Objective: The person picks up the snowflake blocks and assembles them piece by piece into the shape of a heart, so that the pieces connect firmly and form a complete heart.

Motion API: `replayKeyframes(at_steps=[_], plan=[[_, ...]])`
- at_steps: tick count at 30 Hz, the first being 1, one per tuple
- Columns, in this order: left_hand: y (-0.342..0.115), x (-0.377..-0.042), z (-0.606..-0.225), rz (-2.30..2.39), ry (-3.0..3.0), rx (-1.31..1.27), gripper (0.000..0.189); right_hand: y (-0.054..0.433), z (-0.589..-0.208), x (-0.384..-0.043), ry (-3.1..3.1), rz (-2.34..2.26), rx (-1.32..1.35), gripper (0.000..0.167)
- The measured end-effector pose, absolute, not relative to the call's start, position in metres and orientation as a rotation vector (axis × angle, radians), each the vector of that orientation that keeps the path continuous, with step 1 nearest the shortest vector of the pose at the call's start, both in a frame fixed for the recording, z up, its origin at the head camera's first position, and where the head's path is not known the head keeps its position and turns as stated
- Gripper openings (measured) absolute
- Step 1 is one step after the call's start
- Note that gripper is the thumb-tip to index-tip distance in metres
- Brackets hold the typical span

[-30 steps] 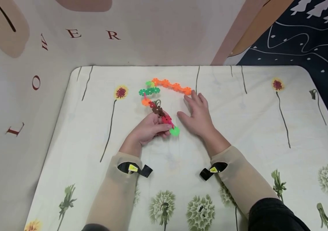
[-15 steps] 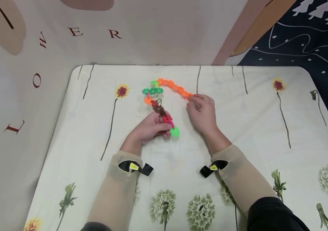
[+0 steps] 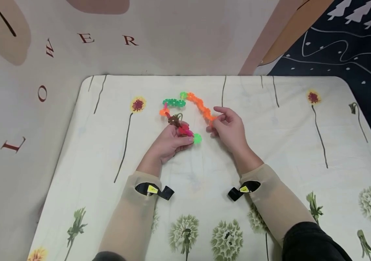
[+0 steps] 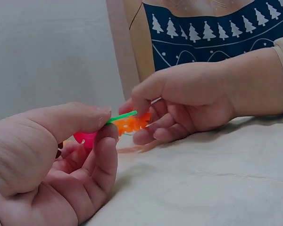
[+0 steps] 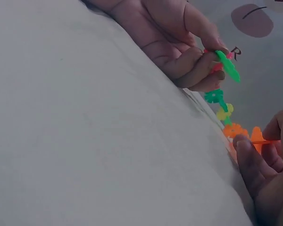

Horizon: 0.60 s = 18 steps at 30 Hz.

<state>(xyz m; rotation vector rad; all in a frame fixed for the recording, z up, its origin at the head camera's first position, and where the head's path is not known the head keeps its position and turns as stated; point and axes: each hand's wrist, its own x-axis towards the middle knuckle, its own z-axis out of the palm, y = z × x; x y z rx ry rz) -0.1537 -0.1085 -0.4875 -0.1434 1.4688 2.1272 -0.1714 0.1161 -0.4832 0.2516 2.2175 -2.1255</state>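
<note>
A chain of interlocking plastic snowflake discs (image 3: 200, 104) curves between both hands, coloured orange, yellow-green, green, brown, red and pink. My left hand (image 3: 167, 144) pinches its red and pink end between thumb and fingers. A bright green disc (image 3: 197, 138) sticks out past the left fingertips, edge-on in the left wrist view. My right hand (image 3: 230, 128) pinches the orange end disc with thumb and forefinger. In the right wrist view the orange discs (image 5: 236, 130) lead up to the yellow disc (image 5: 225, 111) and the dark green disc (image 5: 214, 96). The two hands are a short gap apart.
A white cloth with printed flowers covers the table (image 3: 289, 137). Behind it rises a pale wall with letters (image 3: 185, 40). A dark blue panel with white trees (image 3: 345, 54) stands at the back right. Black straps (image 3: 244, 190) sit on both wrists.
My right hand has closed from spread fingers onto the orange end and drawn it toward the left hand. The orange stretch now slants more steeply. The left hand lifts the green disc slightly farther away.
</note>
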Motion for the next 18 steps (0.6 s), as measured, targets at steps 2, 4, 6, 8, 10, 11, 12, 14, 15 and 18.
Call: replayKeyframes(at_steps=[2,4,6,8,10,11,12,14,15,18], plan=[[-0.1078,-0.1538,-0.4874,2.131,1.473,-0.149,0.05,0.1145,-0.4801,-0.1712,2.074,-2.143,0.266,0.035],[-0.1068,-0.1543,-0.4878,2.143,1.475,-0.147,0.053,0.1139,-0.478,-0.1708,1.926,-2.178,0.264,0.032],[-0.1055,-0.1545,-0.4887,2.156,1.484,-0.139,0.055,0.1145,-0.4761,-0.1702,1.752,-2.227,0.267,0.032],[-0.104,-0.1549,-0.4899,2.18,1.486,-0.137,0.056,0.1161,-0.4751,-0.1701,1.579,-2.269,0.265,0.036],[-0.1027,-0.1551,-0.4904,2.195,1.498,-0.15,0.057,0.118,-0.4757,-0.1701,1.435,-2.284,0.263,0.036],[-0.1023,-0.155,-0.4901,2.203,1.502,-0.151,0.058,0.1188,-0.4762,-0.1698,1.397,-2.276,0.248,0.033],[-0.1018,-0.1554,-0.4902,2.208,1.507,-0.153,0.059,0.1194,-0.4772,-0.1695,1.377,-2.267,0.227,0.029],[-0.1014,-0.1555,-0.4899,2.212,1.509,-0.164,0.06,0.1198,-0.4792,-0.1688,1.352,-2.254,0.176,0.024],[-0.1015,-0.1555,-0.4898,2.213,1.509,-0.167,0.06,0.1198,-0.4804,-0.1683,1.351,-2.247,0.152,0.023],[-0.102,-0.1557,-0.4905,2.223,1.504,-0.155,0.063,0.1186,-0.4821,-0.1665,1.361,-2.254,0.085,0.028]])
